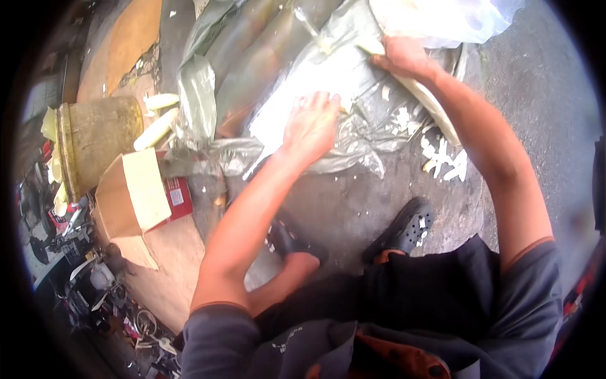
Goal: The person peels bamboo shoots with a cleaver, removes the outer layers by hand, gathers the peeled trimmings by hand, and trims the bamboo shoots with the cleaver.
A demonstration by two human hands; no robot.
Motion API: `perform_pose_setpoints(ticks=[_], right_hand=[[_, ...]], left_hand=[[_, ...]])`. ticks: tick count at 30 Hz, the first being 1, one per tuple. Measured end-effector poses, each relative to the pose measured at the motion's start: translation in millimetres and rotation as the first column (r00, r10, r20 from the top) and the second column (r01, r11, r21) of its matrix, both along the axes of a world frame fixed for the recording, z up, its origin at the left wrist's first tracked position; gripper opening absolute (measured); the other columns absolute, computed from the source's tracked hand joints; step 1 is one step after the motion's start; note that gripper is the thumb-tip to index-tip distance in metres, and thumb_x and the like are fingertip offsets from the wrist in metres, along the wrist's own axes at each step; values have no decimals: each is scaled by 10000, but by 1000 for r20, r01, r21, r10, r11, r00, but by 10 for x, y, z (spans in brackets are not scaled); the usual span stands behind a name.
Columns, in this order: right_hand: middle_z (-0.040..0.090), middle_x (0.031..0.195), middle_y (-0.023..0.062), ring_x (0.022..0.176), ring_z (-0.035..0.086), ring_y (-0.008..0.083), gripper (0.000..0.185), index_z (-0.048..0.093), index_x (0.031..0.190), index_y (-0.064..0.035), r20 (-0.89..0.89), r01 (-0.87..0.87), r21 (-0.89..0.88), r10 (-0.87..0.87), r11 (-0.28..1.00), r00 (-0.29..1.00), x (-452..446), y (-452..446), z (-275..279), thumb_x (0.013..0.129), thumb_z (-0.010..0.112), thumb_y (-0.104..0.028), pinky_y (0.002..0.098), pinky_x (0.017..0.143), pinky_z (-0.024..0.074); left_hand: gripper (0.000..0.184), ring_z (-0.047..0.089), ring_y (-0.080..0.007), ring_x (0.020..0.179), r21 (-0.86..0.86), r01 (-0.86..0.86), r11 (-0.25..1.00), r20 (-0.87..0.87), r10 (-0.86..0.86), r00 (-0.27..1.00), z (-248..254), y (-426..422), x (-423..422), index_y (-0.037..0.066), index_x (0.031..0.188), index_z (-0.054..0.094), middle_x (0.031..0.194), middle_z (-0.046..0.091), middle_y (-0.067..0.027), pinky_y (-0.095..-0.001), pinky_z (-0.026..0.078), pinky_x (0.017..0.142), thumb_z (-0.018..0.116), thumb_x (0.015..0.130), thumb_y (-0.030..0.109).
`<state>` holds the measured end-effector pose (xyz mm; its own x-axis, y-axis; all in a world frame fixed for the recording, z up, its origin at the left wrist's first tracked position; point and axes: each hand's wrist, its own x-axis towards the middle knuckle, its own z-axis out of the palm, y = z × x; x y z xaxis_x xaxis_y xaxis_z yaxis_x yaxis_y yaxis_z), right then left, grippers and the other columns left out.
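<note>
My left hand (310,126) lies with its fingers stretched out over a bright, glaring white surface (278,117) on the plastic sheet (237,151). Glare hides the detail under its fingertips. Farther right, my right hand (407,58) is closed, and a pale green, stalk-like piece (371,45) sticks out at its thumb side. A long pale strip (432,104) runs below my right wrist; whether it joins that piece cannot be told. White translucent plastic (448,22) touches the area just above the right hand.
White scraps (445,161) lie on the wet ground at right. Leftward stand a dirty yellowish bucket (104,139) and an opened cardboard box (129,196), with pale vegetable-like pieces (156,129) beside them. A cluttered heap (113,297) fills the lower left. My black clogs (410,224) are below the sheet.
</note>
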<state>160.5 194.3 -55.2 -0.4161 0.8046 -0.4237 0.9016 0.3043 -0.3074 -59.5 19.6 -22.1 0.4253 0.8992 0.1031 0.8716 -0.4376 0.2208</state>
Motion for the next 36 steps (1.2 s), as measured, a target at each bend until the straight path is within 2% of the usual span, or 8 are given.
perform_pose_setpoints(ticks=[7, 15, 20, 23, 26, 28, 31, 36], right_hand=[[543, 1271, 229, 1156, 571, 399, 702, 467, 1342, -43, -217, 171, 131, -140, 976, 966, 498, -411, 229, 823, 757, -418, 465, 977, 479], [578, 1184, 198, 1146, 573, 377, 699, 466, 1338, -34, 57, 115, 119, -122, 986, 991, 1040, -640, 188, 744, 782, -223, 456, 964, 479], [651, 1097, 231, 1042, 637, 375, 649, 545, 1250, 6, 54, 138, -167, -130, 976, 990, 973, -506, 575, 717, 754, -298, 423, 912, 503], [683, 1050, 230, 980, 665, 316, 687, 578, 1224, 45, -319, 170, -445, -333, 879, 887, 993, -686, 566, 678, 732, -344, 392, 878, 516], [674, 1027, 188, 897, 650, 254, 638, 580, 1215, 76, -327, 259, -573, -506, 778, 798, 760, -897, 859, 718, 684, -309, 379, 820, 521], [664, 978, 138, 813, 637, 217, 587, 573, 1218, 55, -380, 223, -651, -567, 725, 731, 699, -984, 703, 744, 670, -278, 355, 740, 521], [595, 843, 60, 725, 582, 178, 495, 566, 1185, 14, -354, 284, -772, -756, 568, 551, 646, -1139, 646, 791, 656, -273, 334, 645, 490], [632, 805, 66, 657, 618, 170, 362, 625, 1094, -47, -218, 304, -866, -847, 397, 484, 680, -1262, 768, 866, 655, -328, 324, 587, 499]], left_hand=[[241, 607, -257, 950, -188, 145, 971, -181, -179, 967, -252, 325, 276, 40, 1032, 653, 992, 612, -112, -408, 485, 796, 595, 801, 78], [223, 652, -352, 910, -417, 35, 908, -172, -116, 978, -279, 332, 338, 37, 1009, 598, 1013, 623, -169, -474, 527, 796, 592, 787, 45], [259, 658, -404, 860, -450, -27, 892, -52, 4, 999, 368, 352, -80, 47, 1058, 600, 1036, 627, -210, -502, 530, 791, 571, 803, 83], [323, 646, -387, 877, -191, -90, 978, 97, 110, 989, 1188, 182, -885, 68, 1058, 582, 1033, 616, -160, -480, 524, 718, 648, 743, 36], [375, 628, -363, 827, 215, -205, 955, -130, 236, 963, 2273, -114, -1832, 65, 1106, 591, 952, 589, -137, -449, 510, 689, 644, 737, 18], [355, 631, -366, 840, 404, -419, 814, -218, 530, 820, 2980, -456, -2408, 66, 1115, 595, 973, 602, -141, -452, 508, 707, 634, 763, 36], [350, 634, -380, 915, 723, -417, 550, -200, 746, 636, 3634, -981, -3292, 74, 1157, 595, 1051, 629, -161, -468, 504, 764, 619, 808, 69], [448, 626, -412, 1084, 608, -762, 220, -341, 940, 0, 3883, -1238, -4191, 8, 1294, 582, 1215, 626, -255, -456, 486, 964, 607, 856, 100]])
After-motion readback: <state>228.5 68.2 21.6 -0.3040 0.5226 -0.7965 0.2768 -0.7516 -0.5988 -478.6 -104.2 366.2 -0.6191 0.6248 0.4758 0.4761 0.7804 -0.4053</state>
